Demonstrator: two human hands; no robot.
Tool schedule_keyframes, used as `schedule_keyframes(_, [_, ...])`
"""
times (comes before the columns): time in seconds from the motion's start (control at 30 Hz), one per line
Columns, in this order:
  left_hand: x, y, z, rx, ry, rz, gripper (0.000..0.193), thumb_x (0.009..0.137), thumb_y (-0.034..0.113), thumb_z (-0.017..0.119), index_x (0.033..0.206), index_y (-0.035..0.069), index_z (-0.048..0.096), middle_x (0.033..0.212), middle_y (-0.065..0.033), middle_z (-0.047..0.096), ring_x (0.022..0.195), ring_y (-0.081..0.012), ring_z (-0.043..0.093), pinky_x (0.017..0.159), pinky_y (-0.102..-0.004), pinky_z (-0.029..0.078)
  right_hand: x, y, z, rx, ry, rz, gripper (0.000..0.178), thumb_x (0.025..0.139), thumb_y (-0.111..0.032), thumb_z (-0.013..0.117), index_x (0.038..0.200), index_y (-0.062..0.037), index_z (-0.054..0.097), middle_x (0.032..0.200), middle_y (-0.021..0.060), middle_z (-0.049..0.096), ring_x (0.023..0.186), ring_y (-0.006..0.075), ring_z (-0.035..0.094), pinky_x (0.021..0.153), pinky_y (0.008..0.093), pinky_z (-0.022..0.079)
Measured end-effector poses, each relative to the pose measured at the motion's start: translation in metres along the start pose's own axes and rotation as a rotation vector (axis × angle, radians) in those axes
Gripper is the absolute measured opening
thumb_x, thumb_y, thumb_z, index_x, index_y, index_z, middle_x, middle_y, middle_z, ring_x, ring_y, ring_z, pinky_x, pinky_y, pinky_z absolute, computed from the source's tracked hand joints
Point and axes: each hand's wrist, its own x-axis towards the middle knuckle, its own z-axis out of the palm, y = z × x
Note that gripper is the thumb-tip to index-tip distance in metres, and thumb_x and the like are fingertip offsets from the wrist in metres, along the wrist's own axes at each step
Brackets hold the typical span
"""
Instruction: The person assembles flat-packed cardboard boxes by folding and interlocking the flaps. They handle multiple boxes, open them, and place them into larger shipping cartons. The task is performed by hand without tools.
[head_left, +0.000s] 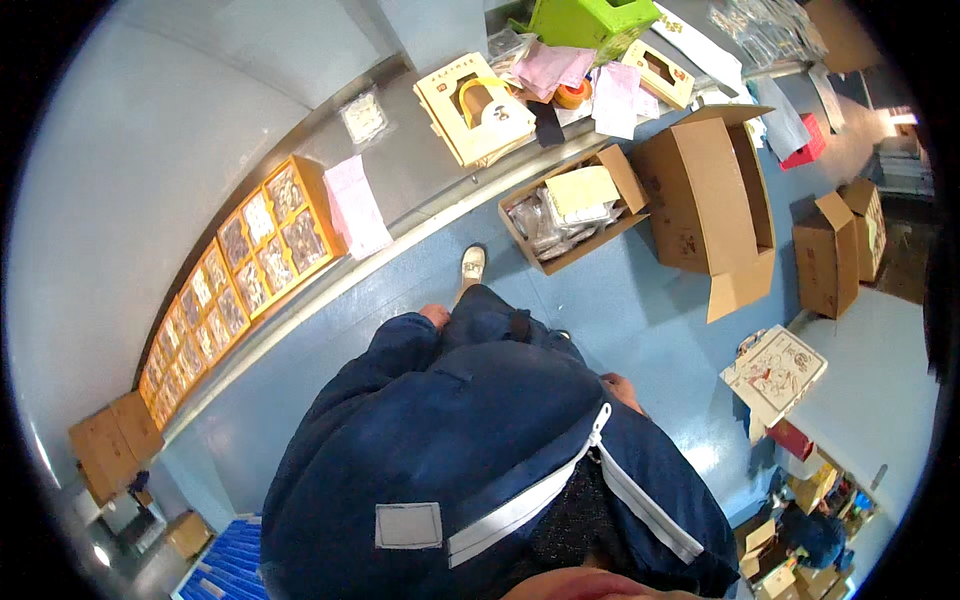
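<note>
My left hand [436, 315] hangs low beside my left thigh, away from the bench, with its fingers mostly hidden. My right hand [622, 390] is down by my right side, partly covered by my dark blue jacket [450, 420], and its fingers do not show clearly. Neither hand visibly holds anything. Ahead on the floor stands an open carton [540, 262] of plastic-wrapped items with a yellow card on top. A larger open cardboard box [700, 190] is to its right. On the bench lie cream gift boxes [455, 105] with a cut-out window.
Orange compartment trays [330, 225] of small packets line the bench at left, beside a pink sheet [357, 205]. A green crate [590, 25] and tape roll [572, 95] sit farther back. Right are brown cartons [825, 255] and a printed white case [775, 372]. A person [815, 535] is at lower right.
</note>
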Motion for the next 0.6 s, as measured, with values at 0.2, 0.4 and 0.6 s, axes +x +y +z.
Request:
schedule_keyframes(0.2, [0.037,-0.038,-0.100,-0.488,0.029,-0.401,0.018,0.078,0.016,0.053,0.084,0.004,0.065,0.071,-0.0127,0.064,0.068,-0.0231,0.064,0.066,-0.0329,0.050,0.047,-0.031,0.034,0.161,0.171,-0.105,0.033,0.082,-0.025,0.051,0.103,-0.0015,0.059,0.079,0.0142,0.065,0.070,0.0225,0.063,0.065,0.0328,0.048])
schedule_keyframes(0.4, [0.065,-0.059,-0.139,-0.771,0.116,-0.548,0.015,0.080,0.011,0.054,0.087,0.001,0.062,0.069,-0.0100,0.063,0.060,-0.0176,0.062,0.056,-0.0297,0.050,0.017,-0.159,0.047,0.284,0.185,-0.065,0.034,0.084,-0.016,0.050,0.112,0.0027,0.054,0.094,0.0146,0.064,0.082,0.0207,0.061,0.075,0.0310,0.047])
schedule_keyframes(0.6, [0.062,-0.057,-0.118,-0.939,-0.154,-0.394,0.017,0.080,0.010,0.053,0.089,0.000,0.062,0.072,-0.0105,0.064,0.059,-0.0178,0.061,0.055,-0.0284,0.050,0.006,-0.122,0.082,0.296,0.234,0.076,0.031,0.079,-0.018,0.053,0.104,-0.0012,0.060,0.089,0.0159,0.064,0.079,0.0228,0.063,0.073,0.0334,0.047])
